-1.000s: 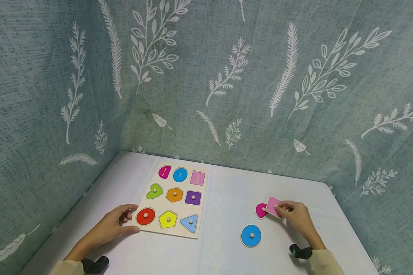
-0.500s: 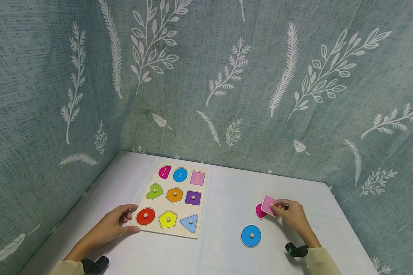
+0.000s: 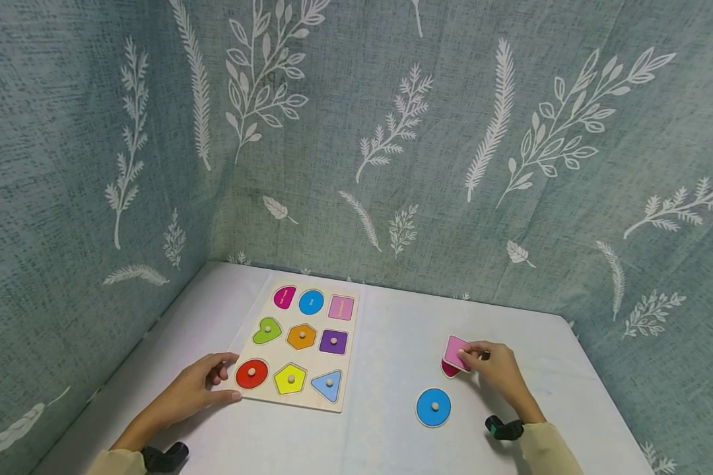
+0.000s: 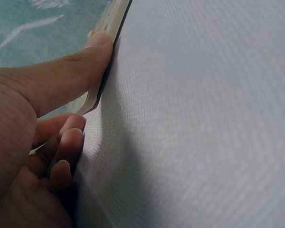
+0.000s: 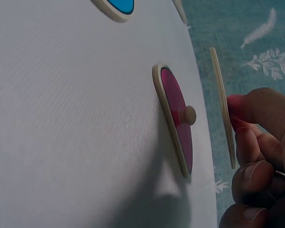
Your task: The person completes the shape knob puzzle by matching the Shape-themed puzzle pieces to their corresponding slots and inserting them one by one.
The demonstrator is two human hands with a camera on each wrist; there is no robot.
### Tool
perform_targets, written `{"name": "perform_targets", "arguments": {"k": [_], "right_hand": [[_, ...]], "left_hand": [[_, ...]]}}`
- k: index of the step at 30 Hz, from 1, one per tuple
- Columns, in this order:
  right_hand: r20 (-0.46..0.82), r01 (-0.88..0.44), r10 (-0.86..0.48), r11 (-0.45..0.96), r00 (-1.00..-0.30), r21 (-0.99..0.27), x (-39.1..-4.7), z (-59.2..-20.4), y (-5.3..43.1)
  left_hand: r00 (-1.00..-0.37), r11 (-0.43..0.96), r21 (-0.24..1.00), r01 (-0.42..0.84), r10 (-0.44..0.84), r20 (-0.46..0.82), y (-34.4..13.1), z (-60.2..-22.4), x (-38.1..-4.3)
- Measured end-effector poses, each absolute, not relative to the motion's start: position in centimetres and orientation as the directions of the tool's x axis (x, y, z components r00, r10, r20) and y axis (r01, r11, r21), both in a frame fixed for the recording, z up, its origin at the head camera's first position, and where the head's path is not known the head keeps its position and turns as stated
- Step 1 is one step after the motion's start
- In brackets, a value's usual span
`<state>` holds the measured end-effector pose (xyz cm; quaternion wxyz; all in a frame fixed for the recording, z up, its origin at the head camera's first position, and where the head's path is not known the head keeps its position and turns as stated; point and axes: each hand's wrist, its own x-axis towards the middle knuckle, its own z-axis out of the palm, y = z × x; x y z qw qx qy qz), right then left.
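Observation:
My right hand [image 3: 499,371] pinches a pink square puzzle piece [image 3: 454,351] by its knob side, fingertips hiding the knob. In the right wrist view that piece is edge-on, held above the table. Under it, partly covered in the head view, lies a magenta half-round piece [image 5: 173,107] with a wooden knob. A blue round piece [image 3: 433,408] rests nearer me. At the left, my left hand [image 3: 193,388] holds the near-left corner of the wooden puzzle board [image 3: 273,396], thumb on the front edge, fingers by the left side.
Knobbed shapes, among them a red circle [image 3: 251,373] and a green heart [image 3: 267,330], sit in the board. Its far row shows knobless printed spots, including a pink square spot [image 3: 341,307]. A patterned curtain [image 3: 392,152] stands behind the white table [image 3: 386,343].
My right hand has moved left with the pink square piece, which now covers more of the magenta piece in the head view. The left hand and board have stayed still.

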<state>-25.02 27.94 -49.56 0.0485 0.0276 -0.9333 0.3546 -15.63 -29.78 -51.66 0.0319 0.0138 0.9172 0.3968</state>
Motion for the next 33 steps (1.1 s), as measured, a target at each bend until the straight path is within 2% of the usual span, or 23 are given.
{"name": "perform_targets", "arguments": {"k": [33], "right_hand": [[0.164, -0.191, -0.105, 0.666, -0.981, -0.721, -27.3, -49.5, 23.3]], "left_hand": [[-0.998, 0.697, 0.717, 0.013, 0.056, -0.036, -29.7, -51.7, -15.6]]}}
